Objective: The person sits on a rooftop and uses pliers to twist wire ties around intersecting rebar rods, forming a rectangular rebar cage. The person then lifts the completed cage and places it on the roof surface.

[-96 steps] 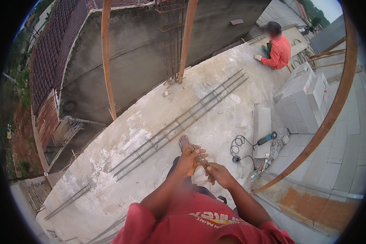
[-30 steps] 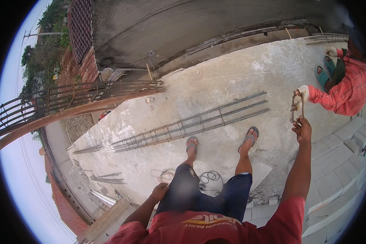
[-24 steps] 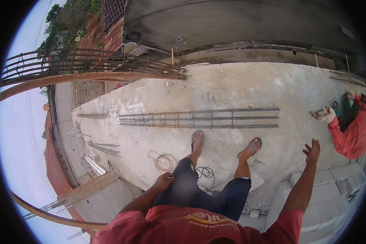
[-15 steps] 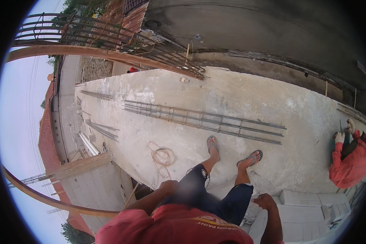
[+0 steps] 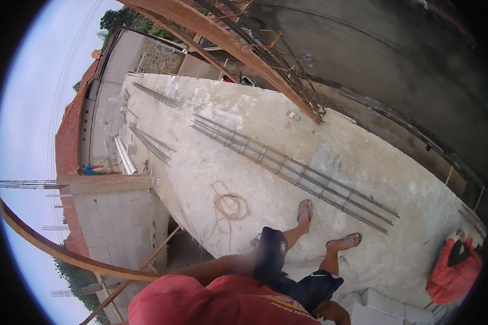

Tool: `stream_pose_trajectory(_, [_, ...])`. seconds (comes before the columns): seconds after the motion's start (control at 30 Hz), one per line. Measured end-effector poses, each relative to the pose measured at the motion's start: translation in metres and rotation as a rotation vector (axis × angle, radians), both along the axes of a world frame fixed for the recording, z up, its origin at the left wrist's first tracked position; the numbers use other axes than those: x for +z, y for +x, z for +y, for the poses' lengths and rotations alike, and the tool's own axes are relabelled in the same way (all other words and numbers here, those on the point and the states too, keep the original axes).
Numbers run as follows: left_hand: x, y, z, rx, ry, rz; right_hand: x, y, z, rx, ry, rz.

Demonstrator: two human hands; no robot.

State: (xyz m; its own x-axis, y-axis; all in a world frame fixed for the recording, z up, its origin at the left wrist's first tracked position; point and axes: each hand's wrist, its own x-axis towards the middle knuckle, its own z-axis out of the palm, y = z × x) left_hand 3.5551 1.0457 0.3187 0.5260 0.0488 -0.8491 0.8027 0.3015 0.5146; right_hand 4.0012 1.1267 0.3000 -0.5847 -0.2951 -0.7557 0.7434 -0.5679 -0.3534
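I stand in flip-flops [image 5: 305,208] on a bare concrete slab [image 5: 211,157], high above the ground. My left arm reaches down to my left thigh. My left hand [image 5: 250,264] rests there, blurred against my dark shorts, so its fingers cannot be read. My right hand [image 5: 331,312] hangs by my right hip at the lower edge, fingers curled, with nothing visible in it. A long rebar cage [image 5: 293,173] lies flat on the slab just beyond my feet. A loose coil of orange cord [image 5: 230,205] lies to the left of my left foot.
A person in a red top [image 5: 453,268] crouches at the right. Grey blocks [image 5: 387,303] are stacked by my right leg. The slab edge drops off at the left beside a block wall [image 5: 116,222]. A standing rebar column cage [image 5: 290,73] and more bars [image 5: 152,143] lie farther off.
My view has swung left across the slab. My right arm, raised toward the person in red a second ago, has come down to my hip. My left hand stays at my thigh.
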Motion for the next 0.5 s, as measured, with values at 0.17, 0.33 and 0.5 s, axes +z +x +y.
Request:
stream_pose_trajectory(0.17, [0.012,-0.028,0.015,-0.131,-0.063,-0.097,0.016,-0.036,-0.018,-0.057,0.034,0.074])
stream_pose_trajectory(0.33, [0.024,-0.051,0.029,-0.194,0.023,-0.206,-0.041,-0.036,-0.105,-0.026,0.179,0.313])
stream_pose_trajectory(0.5, [0.002,-0.073,-0.009,-0.051,-0.021,-0.323,-0.047,-0.044,-0.135,0.108,0.435,0.831])
